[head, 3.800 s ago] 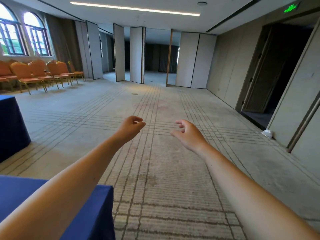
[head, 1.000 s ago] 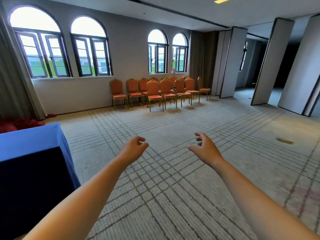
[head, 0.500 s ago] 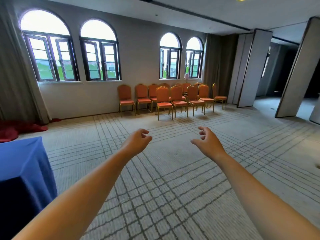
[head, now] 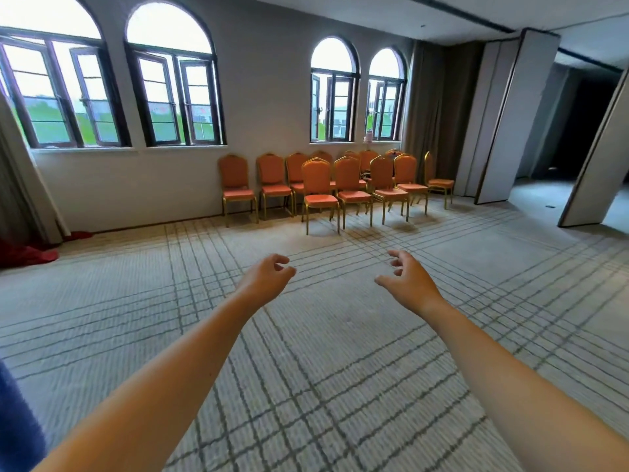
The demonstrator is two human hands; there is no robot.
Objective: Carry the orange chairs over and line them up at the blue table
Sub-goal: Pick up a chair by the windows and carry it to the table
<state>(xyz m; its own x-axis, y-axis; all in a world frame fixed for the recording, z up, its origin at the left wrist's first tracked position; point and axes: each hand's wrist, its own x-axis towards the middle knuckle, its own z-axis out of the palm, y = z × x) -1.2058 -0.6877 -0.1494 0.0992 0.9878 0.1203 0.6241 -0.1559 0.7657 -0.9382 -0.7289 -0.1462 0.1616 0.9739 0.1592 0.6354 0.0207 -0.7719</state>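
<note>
Several orange chairs with gold frames stand in two rows under the arched windows on the far side of the room. A single chair at the right end is turned sideways. Only a corner of the blue table shows, at the bottom left edge. My left hand and my right hand are stretched out in front of me above the carpet, fingers loosely curled, holding nothing. Both hands are well short of the chairs.
Patterned grey carpet lies between me and the chairs. Folding partition panels stand at the right, with a dark opening behind them. A red cloth lies on the floor by the curtain at the left.
The view has turned from the partitions toward the windows and moved nearer the chairs, which now look larger. The blue table has slid almost out of view at the left. My hands stay empty.
</note>
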